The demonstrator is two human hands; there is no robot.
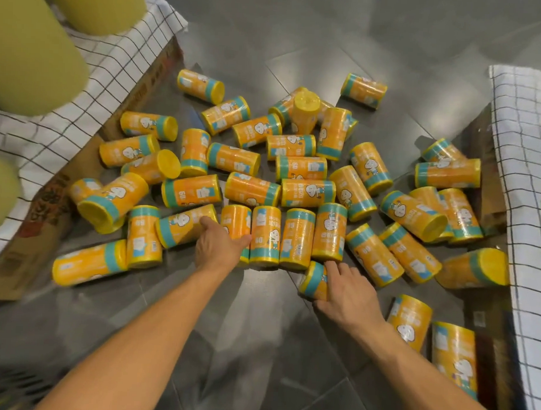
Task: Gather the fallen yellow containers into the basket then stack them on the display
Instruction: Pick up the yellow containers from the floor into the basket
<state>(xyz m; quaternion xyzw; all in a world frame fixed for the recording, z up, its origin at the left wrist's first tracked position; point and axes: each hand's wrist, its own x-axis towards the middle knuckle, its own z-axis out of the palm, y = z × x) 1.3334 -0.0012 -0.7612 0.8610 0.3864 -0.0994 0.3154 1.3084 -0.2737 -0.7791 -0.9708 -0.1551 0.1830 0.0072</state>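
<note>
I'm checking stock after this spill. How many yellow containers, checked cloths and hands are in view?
yellow containers: about 39, some overlapping
checked cloths: 2
hands: 2, left hand and right hand
Total: about 43

Both arms are stretched out forward and down, sleeves nowhere in sight, just bare skin. The left forearm (142, 329) runs diagonally up toward the middle, and the left hand (220, 244) is palm down with its fingers (205, 222) reaching ahead, pretty straight, thumb stuck out to the side. The right forearm (411, 357) angles in from the lower right. The right hand (349, 295) is also back-up and sits a bit nearer, fingers loosely spread and pointing up-left, thumb splayed away from them.
</note>
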